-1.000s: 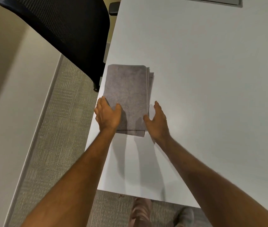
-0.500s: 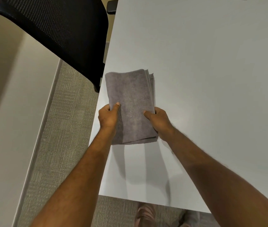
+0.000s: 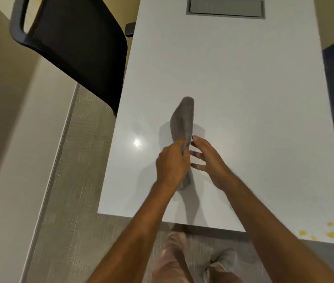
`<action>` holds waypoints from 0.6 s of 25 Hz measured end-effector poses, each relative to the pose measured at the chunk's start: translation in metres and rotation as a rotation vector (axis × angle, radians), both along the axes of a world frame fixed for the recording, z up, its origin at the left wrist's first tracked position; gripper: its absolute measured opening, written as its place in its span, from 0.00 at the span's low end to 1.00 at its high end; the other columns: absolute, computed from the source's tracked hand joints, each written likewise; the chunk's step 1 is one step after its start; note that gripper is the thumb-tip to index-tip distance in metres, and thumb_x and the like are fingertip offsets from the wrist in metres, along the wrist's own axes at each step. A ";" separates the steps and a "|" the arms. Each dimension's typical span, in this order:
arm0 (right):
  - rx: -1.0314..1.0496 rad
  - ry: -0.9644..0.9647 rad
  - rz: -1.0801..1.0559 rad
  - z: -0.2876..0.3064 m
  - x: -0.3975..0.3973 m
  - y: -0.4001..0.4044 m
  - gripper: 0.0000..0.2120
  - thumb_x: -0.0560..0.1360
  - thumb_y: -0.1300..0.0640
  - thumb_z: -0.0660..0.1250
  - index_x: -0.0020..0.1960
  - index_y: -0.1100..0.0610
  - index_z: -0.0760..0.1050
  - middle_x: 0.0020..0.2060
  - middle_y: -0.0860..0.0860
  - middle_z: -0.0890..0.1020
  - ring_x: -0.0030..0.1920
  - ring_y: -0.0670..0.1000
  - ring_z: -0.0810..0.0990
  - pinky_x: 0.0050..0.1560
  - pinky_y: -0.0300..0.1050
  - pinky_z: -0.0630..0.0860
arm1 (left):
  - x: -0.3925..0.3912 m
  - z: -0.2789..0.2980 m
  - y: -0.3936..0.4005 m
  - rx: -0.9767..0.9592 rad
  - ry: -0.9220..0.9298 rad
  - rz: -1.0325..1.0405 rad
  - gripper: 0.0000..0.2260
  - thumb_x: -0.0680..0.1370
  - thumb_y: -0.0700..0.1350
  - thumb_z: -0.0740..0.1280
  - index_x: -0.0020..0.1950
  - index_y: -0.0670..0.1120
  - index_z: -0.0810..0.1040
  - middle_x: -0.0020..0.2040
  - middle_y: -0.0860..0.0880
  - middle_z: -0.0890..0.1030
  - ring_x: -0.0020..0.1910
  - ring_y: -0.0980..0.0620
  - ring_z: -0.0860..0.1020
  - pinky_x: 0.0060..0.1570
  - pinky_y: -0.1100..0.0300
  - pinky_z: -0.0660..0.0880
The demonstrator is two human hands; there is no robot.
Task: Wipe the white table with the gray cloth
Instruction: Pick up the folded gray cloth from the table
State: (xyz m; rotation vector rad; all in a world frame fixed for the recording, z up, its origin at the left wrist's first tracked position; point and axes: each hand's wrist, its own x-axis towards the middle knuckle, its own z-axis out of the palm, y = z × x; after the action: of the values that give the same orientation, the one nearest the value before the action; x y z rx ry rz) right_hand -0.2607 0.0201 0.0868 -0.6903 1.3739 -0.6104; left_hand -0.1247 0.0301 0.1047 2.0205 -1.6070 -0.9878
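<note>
gray cloth (image 3: pixel 183 119) (folded) in left hand (image 3: pixel 171 164)

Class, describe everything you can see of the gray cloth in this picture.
The cloth is gray, soft and towel-like, folded into a narrow bundle seen almost edge-on. It is lifted off the table, its rounded upper end pointing away from the person, and throws a shadow below. The left hand has it in its grip near the lower end, a short tail showing under the fist. The right hand is open beside it; contact is unclear.
</note>
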 end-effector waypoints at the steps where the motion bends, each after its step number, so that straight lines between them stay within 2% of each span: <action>1: -0.004 -0.094 -0.005 0.012 -0.011 0.010 0.25 0.83 0.37 0.65 0.76 0.47 0.72 0.67 0.47 0.83 0.69 0.52 0.82 0.67 0.53 0.81 | -0.022 0.011 0.016 0.027 0.011 -0.119 0.12 0.84 0.51 0.64 0.66 0.51 0.78 0.55 0.49 0.86 0.50 0.47 0.84 0.50 0.52 0.83; 3: -0.063 -0.145 -0.102 0.033 -0.039 0.032 0.22 0.85 0.44 0.65 0.75 0.53 0.75 0.65 0.54 0.85 0.66 0.54 0.85 0.67 0.54 0.82 | -0.053 0.027 0.047 0.091 0.206 -0.231 0.14 0.83 0.52 0.67 0.68 0.54 0.78 0.58 0.54 0.84 0.53 0.55 0.83 0.57 0.56 0.81; 5: -0.037 -0.186 -0.236 0.048 -0.079 0.063 0.20 0.86 0.49 0.64 0.74 0.58 0.76 0.64 0.58 0.86 0.65 0.59 0.85 0.65 0.55 0.83 | -0.064 0.039 0.069 0.050 0.363 -0.092 0.12 0.83 0.51 0.69 0.67 0.56 0.80 0.60 0.59 0.81 0.55 0.62 0.79 0.65 0.55 0.79; 7: 0.028 -0.253 -0.309 0.062 -0.118 0.096 0.17 0.85 0.49 0.66 0.70 0.57 0.79 0.61 0.56 0.88 0.62 0.58 0.87 0.55 0.50 0.87 | -0.063 0.044 0.083 -0.009 0.323 0.127 0.17 0.82 0.51 0.71 0.70 0.53 0.78 0.68 0.54 0.78 0.64 0.57 0.76 0.70 0.50 0.77; 8: 0.055 -0.272 -0.321 0.068 -0.136 0.112 0.16 0.84 0.49 0.68 0.67 0.56 0.81 0.58 0.54 0.89 0.59 0.57 0.88 0.51 0.48 0.87 | -0.062 0.048 0.088 0.048 0.343 0.205 0.22 0.81 0.54 0.71 0.74 0.52 0.74 0.75 0.51 0.74 0.70 0.52 0.73 0.72 0.47 0.74; 10: 0.066 -0.302 -0.347 0.082 -0.173 0.145 0.13 0.82 0.49 0.70 0.61 0.55 0.85 0.54 0.54 0.90 0.55 0.55 0.90 0.47 0.47 0.87 | -0.071 0.054 0.103 0.277 0.581 0.266 0.33 0.78 0.62 0.71 0.79 0.51 0.67 0.80 0.48 0.69 0.78 0.47 0.69 0.76 0.44 0.69; 12: 0.042 -0.320 -0.376 0.092 -0.206 0.173 0.12 0.82 0.49 0.70 0.55 0.54 0.88 0.53 0.55 0.90 0.52 0.55 0.90 0.47 0.47 0.87 | -0.089 0.060 0.121 0.460 0.844 0.202 0.35 0.75 0.66 0.71 0.76 0.48 0.73 0.75 0.46 0.77 0.74 0.45 0.76 0.74 0.44 0.72; 13: 0.021 -0.310 -0.395 0.097 -0.221 0.186 0.12 0.82 0.48 0.70 0.55 0.53 0.89 0.53 0.55 0.90 0.53 0.56 0.90 0.47 0.47 0.87 | -0.101 0.063 0.130 0.484 0.890 0.152 0.32 0.75 0.65 0.73 0.72 0.46 0.77 0.70 0.46 0.82 0.69 0.45 0.80 0.70 0.46 0.76; 15: -0.054 -0.245 -0.462 0.103 -0.254 0.215 0.11 0.82 0.48 0.71 0.59 0.53 0.87 0.54 0.54 0.90 0.55 0.56 0.89 0.47 0.46 0.87 | -0.135 0.065 0.154 0.459 0.870 0.072 0.26 0.74 0.60 0.76 0.65 0.46 0.83 0.61 0.48 0.87 0.62 0.47 0.84 0.60 0.52 0.81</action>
State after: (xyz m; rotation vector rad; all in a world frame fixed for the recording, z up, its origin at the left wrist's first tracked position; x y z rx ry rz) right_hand -0.5146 0.2352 0.1895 -0.3221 1.2936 -1.0657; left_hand -0.2598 0.1844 0.1701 1.4827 -0.8747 -1.9752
